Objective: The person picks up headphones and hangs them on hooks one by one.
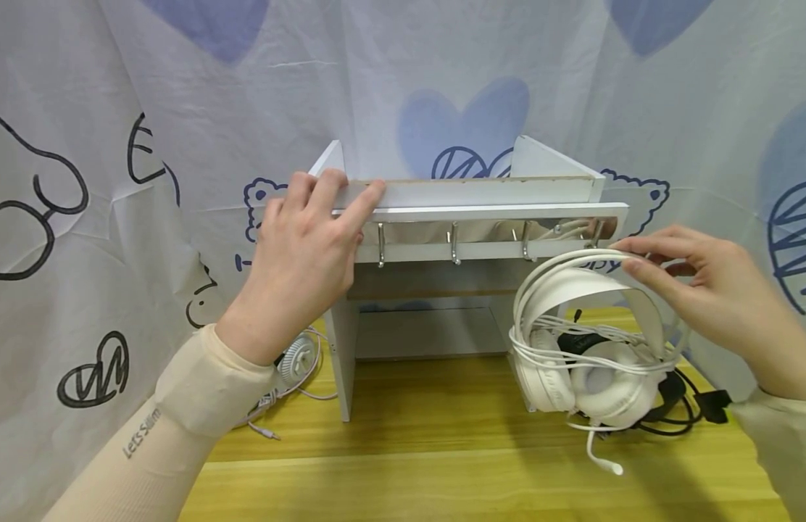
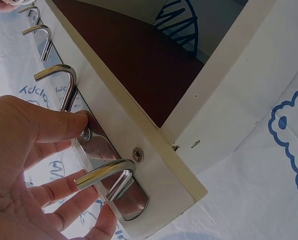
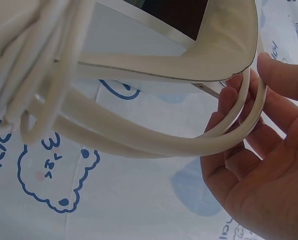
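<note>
My left hand (image 1: 305, 232) grips the front board of a white shelf (image 1: 341, 341) at its left end. In the left wrist view, its thumb presses the shiny hook rail (image 2: 131, 197) between two hooks. At the right, my right hand (image 1: 709, 279) holds white over-ear headphones (image 1: 546, 388) by the top of the headband. The headband's top lies right at the rightmost hook (image 1: 596, 233) in the head view. A looped white cable is wound around the headphones, and their microphone boom (image 1: 601, 460) points down. In the right wrist view, thumb and fingers surround the thin outer bands (image 3: 214, 145).
Black headphones (image 1: 670, 395) with a cable lie on the wooden table (image 1: 442, 464) behind the white pair. Left of the shelf rests another white headset (image 1: 298, 360) with its cable. Several metal hooks (image 1: 454, 243) line the rail. A printed cloth (image 1: 201, 94) hangs behind.
</note>
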A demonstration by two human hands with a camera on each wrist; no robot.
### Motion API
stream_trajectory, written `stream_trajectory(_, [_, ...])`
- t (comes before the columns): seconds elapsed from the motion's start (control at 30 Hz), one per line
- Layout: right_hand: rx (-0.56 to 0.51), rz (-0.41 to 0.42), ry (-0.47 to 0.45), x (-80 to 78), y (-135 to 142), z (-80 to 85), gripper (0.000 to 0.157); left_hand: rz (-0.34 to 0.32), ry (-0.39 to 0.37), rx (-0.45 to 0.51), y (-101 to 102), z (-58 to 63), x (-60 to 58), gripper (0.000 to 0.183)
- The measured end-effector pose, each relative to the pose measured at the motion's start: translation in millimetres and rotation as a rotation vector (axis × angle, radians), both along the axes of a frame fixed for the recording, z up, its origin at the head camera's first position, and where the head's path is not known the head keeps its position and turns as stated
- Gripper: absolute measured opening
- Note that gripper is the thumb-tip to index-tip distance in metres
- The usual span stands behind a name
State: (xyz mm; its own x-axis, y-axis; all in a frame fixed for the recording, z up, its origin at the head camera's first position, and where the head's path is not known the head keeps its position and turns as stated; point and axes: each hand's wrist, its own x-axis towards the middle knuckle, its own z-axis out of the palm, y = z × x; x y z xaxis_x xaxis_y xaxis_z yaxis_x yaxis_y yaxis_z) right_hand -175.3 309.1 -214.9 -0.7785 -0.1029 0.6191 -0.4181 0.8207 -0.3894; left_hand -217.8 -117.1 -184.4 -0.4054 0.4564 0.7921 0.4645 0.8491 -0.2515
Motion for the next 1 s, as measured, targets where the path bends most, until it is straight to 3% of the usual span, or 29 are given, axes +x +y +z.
stream_trajectory(0.23, [-0.027, 0.080, 0.003, -2.8, 0.4, -1.1, 0.027, -0.002, 0.003, 0.000, 0.6, -0.2, 0.1, 0.046])
stream_trajectory(1.0, [-0.003, 0.077, -0.101, -5.5, 3.8, -3.0, 0.036, 0.004, 0.004, -0.002, 0.1, -0.4, 0.0, 0.047])
